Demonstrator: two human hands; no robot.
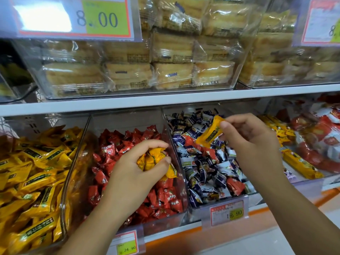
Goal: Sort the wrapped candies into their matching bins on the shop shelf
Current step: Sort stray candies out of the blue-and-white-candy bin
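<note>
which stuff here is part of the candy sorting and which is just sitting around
In the job: left hand gripping yellow candies; right hand pinching one yellow candy; yellow bin; red bin; blue-white bin with stray red candies.
Lying about: wrapped cakes on the upper shelf; price tags; red packs far right.

The lower bins are open on top, and free air runs between the candy heaps and the white shelf board point(165, 101) above, which caps any reach from overhead. Two clear walls rise above the candy: one point(77, 155) beside the yellow heap, one point(174, 153) between the red and blue-and-white heaps. The left hand point(136, 173), gripping yellow candies point(156, 159), fills the space beside the second wall (almost touching it). The right hand point(252, 142), pinching a yellow candy point(211, 131), hangs over the blue-and-white heap. The way in over the yellow heap is open.
</note>
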